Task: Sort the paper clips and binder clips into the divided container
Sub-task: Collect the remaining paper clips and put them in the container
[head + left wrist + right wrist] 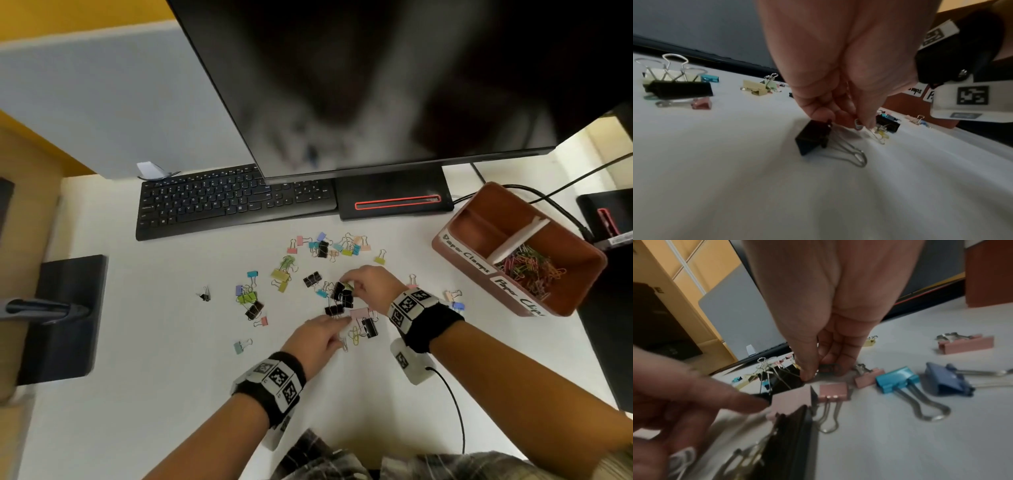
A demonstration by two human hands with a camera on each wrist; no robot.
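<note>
The left hand (315, 337), nearest the camera, pinches a paper clip (869, 129) on the table (171, 394); the divided container (579, 301) stands well to its right. The right hand (371, 282), nearer that container, pinches among black binder clips (342, 295); what exactly it grips, I cannot tell.

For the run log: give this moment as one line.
left hand: pinches paper clip | right hand: fingertips in binder clips pile | container: paper clips compartment filled, other empty
</note>
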